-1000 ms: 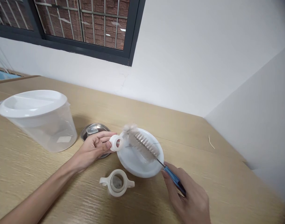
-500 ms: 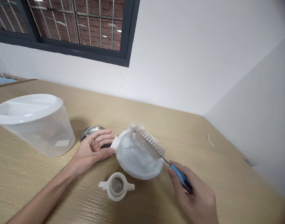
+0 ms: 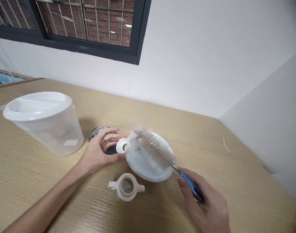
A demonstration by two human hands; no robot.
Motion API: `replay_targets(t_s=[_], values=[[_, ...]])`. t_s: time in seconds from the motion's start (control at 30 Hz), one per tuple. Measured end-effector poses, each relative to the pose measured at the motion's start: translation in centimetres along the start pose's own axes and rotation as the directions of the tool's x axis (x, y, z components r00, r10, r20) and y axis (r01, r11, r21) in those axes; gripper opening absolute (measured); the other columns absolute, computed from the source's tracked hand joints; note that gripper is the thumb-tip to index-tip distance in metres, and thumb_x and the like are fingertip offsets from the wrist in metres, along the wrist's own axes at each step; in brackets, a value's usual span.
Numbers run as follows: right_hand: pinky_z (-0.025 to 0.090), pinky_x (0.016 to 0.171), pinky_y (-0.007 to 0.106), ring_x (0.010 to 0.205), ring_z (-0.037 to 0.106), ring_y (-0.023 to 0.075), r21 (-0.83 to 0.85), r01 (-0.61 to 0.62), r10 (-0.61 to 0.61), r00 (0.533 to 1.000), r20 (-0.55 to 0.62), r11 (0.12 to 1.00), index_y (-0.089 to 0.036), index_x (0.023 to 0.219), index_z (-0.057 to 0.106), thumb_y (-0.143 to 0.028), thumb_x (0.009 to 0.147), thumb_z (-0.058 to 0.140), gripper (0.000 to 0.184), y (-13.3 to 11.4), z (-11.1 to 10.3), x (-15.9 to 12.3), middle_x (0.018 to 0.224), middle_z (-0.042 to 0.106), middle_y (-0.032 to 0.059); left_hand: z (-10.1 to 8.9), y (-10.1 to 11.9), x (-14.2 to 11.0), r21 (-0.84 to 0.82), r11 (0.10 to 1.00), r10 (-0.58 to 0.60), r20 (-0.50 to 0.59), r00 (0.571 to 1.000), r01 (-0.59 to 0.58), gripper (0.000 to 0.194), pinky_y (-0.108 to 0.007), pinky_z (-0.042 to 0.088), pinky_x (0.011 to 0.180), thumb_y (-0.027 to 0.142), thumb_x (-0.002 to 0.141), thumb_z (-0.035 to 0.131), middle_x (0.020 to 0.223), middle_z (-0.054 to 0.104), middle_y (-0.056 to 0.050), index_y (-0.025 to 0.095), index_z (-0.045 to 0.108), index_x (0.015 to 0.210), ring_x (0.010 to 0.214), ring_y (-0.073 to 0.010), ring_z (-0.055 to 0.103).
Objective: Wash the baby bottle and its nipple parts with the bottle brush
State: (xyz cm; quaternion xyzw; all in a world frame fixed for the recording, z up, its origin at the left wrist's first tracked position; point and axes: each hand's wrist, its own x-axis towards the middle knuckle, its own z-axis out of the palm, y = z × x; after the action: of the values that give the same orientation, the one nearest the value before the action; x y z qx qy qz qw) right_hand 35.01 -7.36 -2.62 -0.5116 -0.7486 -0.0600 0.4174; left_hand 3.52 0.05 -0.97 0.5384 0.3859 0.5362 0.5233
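Note:
Between the thumb and fingers of my left hand (image 3: 103,145) is a small white threaded plastic ring (image 3: 122,146), its round opening turned toward me. My right hand (image 3: 206,202) grips the blue handle of a bottle brush (image 3: 155,150). The pale bristles are blurred and lie over a white bowl (image 3: 160,177), covering part of its inside. A thin dark line shows inside the bowl, too fine to name. Below the bowl stands a two-handled bottle (image 3: 127,187), open at the top.
A translucent bin with a white lid (image 3: 43,119) stands at the left. Partly behind my left hand is a shiny metal dish (image 3: 93,132). A short pale strip (image 3: 226,144) lies on the wooden table (image 3: 196,136) at the right. Wall and window are behind.
The white ring has turned so its opening faces me more. The brush still lies over the bowl, its bristles more blurred. The whole view has shifted slightly.

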Motion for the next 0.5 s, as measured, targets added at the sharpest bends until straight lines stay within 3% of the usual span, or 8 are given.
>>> replay_targets(t_s=[0.13, 0.27, 0.4, 0.5], values=[[0.049, 0.05, 0.021, 0.049, 0.062, 0.0098, -0.021, 0.016, -0.015, 0.999, 0.051, 1.0, -0.021, 0.11, 0.071, -0.033, 0.1, 0.06, 0.019, -0.2, 0.1, -0.1, 0.073, 0.073, -0.001, -0.3, 0.8, 0.0, -0.047, 0.998, 0.031, -0.014, 0.999, -0.032, 0.078, -0.041, 0.056, 0.107, 0.014, 0.061, 0.096, 0.117, 0.078, -0.011, 0.019, 0.056, 0.127, 0.111, -0.0237, 0.074], [0.048, 0.054, 0.022, 0.053, 0.064, 0.0099, -0.131, 0.027, -0.033, 0.998, -0.046, 0.991, -0.022, 0.107, 0.069, -0.031, 0.1, 0.062, 0.014, 0.3, -0.1, 0.0, 0.08, 0.075, -0.001, -1.2, 1.1, 0.8, 0.021, 0.985, 0.17, -0.162, 0.972, -0.169, 0.067, -0.041, 0.057, 0.107, 0.015, 0.062, 0.095, 0.12, 0.077, -0.012, 0.018, 0.062, 0.12, 0.116, -0.0249, 0.072], [0.048, 0.057, 0.024, 0.058, 0.067, 0.0123, -0.222, 0.006, -0.034, 0.992, -0.121, 0.975, -0.022, 0.107, 0.068, -0.031, 0.1, 0.063, 0.013, 0.7, -0.5, -0.1, 0.084, 0.077, 0.0, -2.7, 0.1, 1.7, 0.31, 0.92, 0.312, -0.212, 0.926, -0.239, 0.067, -0.045, 0.056, 0.109, 0.025, 0.065, 0.094, 0.123, 0.075, -0.013, 0.018, 0.062, 0.124, 0.121, -0.028, 0.07], [0.046, 0.055, 0.025, 0.056, 0.065, 0.0123, -0.258, -0.009, -0.028, 0.99, -0.138, 0.966, -0.021, 0.106, 0.068, -0.031, 0.099, 0.065, 0.013, 0.7, -0.6, -0.1, 0.081, 0.076, -0.0003, -3.5, -0.9, 1.9, 0.635, 0.754, 0.328, -0.14, 0.934, -0.169, 0.06, -0.047, 0.055, 0.106, 0.035, 0.075, 0.087, 0.123, 0.076, -0.01, 0.021, 0.062, 0.128, 0.116, -0.0278, 0.071]])
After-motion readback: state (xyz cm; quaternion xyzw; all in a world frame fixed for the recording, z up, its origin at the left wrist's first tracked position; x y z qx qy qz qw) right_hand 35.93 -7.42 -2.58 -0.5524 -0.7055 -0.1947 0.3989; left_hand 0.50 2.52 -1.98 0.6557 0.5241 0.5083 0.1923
